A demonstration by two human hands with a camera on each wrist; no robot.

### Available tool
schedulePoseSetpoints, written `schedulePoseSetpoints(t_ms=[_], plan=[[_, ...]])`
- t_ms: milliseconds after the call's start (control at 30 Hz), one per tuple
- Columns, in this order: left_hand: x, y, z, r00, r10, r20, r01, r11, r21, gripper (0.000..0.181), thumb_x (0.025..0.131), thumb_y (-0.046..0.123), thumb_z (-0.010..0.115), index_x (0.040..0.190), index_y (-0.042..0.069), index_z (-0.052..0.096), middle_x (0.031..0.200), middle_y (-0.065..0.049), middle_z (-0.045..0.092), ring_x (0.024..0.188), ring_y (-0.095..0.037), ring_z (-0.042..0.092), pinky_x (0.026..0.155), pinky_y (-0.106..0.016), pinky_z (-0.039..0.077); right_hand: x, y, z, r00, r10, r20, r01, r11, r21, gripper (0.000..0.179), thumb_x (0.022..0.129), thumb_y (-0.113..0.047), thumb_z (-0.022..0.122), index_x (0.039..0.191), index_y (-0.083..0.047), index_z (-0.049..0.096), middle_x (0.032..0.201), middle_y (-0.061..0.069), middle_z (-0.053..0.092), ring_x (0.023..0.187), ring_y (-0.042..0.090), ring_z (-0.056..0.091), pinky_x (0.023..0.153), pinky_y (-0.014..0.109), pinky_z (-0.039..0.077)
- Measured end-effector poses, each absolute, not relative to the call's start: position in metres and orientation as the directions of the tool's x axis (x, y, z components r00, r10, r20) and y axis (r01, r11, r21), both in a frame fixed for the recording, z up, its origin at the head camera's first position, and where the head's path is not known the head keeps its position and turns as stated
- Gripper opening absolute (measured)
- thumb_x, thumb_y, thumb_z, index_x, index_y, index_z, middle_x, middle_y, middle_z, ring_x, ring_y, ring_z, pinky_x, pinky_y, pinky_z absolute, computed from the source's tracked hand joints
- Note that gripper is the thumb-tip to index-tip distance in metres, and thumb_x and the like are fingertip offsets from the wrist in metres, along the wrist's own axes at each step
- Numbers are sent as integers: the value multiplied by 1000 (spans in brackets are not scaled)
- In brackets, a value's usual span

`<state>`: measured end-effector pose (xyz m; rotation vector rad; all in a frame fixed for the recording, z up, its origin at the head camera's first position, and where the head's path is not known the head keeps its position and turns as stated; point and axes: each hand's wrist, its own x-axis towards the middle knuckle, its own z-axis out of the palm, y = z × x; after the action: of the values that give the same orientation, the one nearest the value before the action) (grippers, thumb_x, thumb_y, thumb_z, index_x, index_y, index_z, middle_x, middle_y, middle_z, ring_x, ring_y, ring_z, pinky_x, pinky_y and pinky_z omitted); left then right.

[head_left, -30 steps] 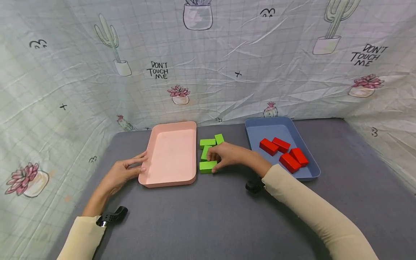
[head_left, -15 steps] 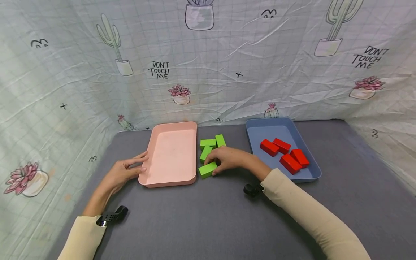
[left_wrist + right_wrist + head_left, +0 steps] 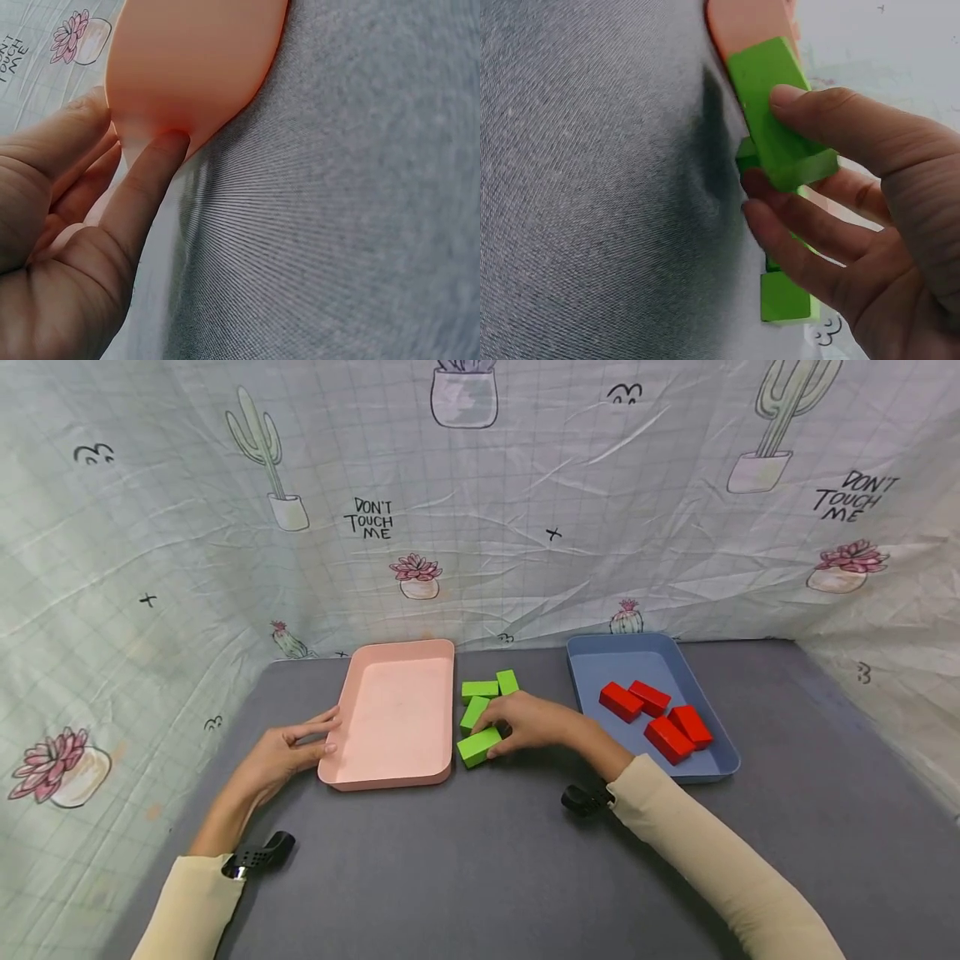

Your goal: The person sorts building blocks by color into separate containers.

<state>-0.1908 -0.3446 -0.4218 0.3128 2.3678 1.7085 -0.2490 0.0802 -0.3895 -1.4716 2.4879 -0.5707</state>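
My right hand (image 3: 528, 722) pinches a green block (image 3: 478, 747) between thumb and fingers, just right of the pink tray (image 3: 390, 779). In the right wrist view the thumb lies along the held block (image 3: 761, 82), which is tilted and appears raised off the table. Several other green blocks (image 3: 480, 690) lie close behind it; the fingers partly hide some. At the left side of the pink tray, my left hand (image 3: 281, 760) touches the wall and rim with extended fingers. In the left wrist view one fingertip presses the tray's outer wall (image 3: 187, 67).
A blue tray (image 3: 622, 647) with several red blocks (image 3: 670, 740) stands to the right, beyond my right forearm. Grey cloth (image 3: 420, 868) covers the table. A printed curtain (image 3: 495, 568) borders the back and sides.
My right hand has taken hold of the nearest green block, which has turned at an angle and risen slightly. The left hand and both trays stay about where they were.
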Motion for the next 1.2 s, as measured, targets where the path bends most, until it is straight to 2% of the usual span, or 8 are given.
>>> schedulePoseSetpoints(t_ms=[133, 300, 433, 567, 767, 1200], plan=[[-195, -343, -421, -956, 290, -51, 45, 316, 948, 57, 97, 11, 70, 146, -6, 49, 163, -10, 32, 141, -5, 40, 92, -22, 55, -247, 83, -387, -502, -862, 69, -787, 423, -449, 37, 89, -21, 81, 124, -11, 73, 115, 2, 67, 95, 12, 62, 84, 27, 56], [-203, -337, -420, -952, 302, -53, 44, 307, 951, 57, 96, 13, 72, 147, -3, 51, 163, -7, 33, 148, -18, 33, 93, -23, 55, -246, 87, -384, -560, -817, 135, -754, 436, -490, 36, 87, -19, 83, 122, -14, 74, 114, -3, 70, 94, 7, 63, 83, 26, 57], [-203, -337, -421, -950, 308, -55, 44, 306, 951, 56, 96, 12, 71, 146, -3, 51, 164, -9, 32, 144, -13, 38, 92, -24, 56, -244, 86, -383, -599, -785, 159, -724, 445, -528, 38, 86, -21, 84, 123, -17, 75, 110, -5, 74, 90, 6, 65, 82, 27, 57], [-199, -340, -420, -949, 310, -60, 41, 309, 950, 57, 97, 12, 71, 147, -4, 49, 164, -10, 31, 140, -7, 41, 92, -24, 56, -243, 84, -385, -625, -760, 177, -691, 434, -578, 39, 86, -21, 84, 123, -15, 74, 110, -2, 74, 92, 7, 68, 84, 33, 60], [-195, -342, -422, -953, 296, -58, 36, 303, 952, 57, 97, 12, 71, 147, -3, 50, 164, -9, 32, 140, -7, 41, 93, -24, 55, -242, 83, -383, -651, -731, 203, -676, 438, -592, 41, 85, -20, 85, 123, -14, 74, 111, 1, 75, 94, 11, 70, 86, 37, 60], [-193, -345, -423, -958, 285, -28, 69, 325, 943, 57, 95, 11, 73, 145, -6, 51, 162, -10, 34, 136, -3, 44, 91, -24, 56, -246, 75, -376, -617, -743, 257, -718, 399, -571, 40, 84, -18, 86, 123, -13, 75, 116, 3, 75, 94, 10, 69, 85, 40, 60]])
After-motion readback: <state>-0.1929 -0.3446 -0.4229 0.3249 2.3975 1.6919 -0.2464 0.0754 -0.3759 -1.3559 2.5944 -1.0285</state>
